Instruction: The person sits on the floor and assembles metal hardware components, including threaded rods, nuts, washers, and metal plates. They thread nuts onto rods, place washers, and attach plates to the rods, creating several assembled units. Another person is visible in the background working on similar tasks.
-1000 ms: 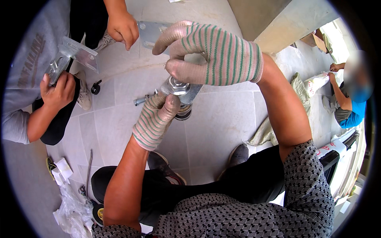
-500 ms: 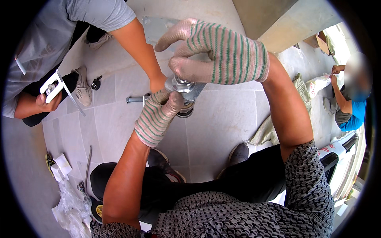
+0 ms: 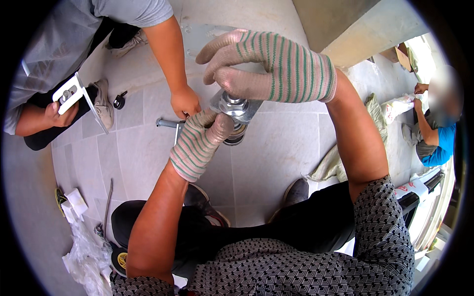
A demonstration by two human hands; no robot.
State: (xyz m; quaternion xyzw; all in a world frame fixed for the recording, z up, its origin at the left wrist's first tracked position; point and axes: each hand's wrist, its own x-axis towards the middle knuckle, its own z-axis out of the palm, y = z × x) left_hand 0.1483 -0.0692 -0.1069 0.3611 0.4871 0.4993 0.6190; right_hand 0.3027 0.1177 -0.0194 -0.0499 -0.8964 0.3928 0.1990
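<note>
My left hand (image 3: 200, 143), in a striped knit glove, is closed on the near left edge of a metal bracket (image 3: 253, 109). A large hex nut (image 3: 233, 106) with a washer sits on top of it, and dark round parts (image 3: 237, 135) show beneath. My right hand (image 3: 269, 66), gloved alike, hovers over the nut with curved, parted fingers; its lowest digit hides the bolt's tip, and contact cannot be made out. Left of my left glove, a long bolt (image 3: 168, 123) sticks out sideways from a metal piece, near a co-worker's hand (image 3: 185, 102).
The co-worker's other hand (image 3: 61, 113) holds a white slotted bracket (image 3: 69, 98). A black tape measure (image 3: 119, 100) lies on the tiled floor. Plastic wrap (image 3: 89, 256) and a thin rod (image 3: 107, 207) lie at left. A cloth sack (image 3: 331, 165) and another person (image 3: 437, 133) are at right.
My right hand has shifted slightly, its fingers lifting off the nut so that more of it shows. The bracket has moved a little right. The co-worker's near hand has drawn left.
</note>
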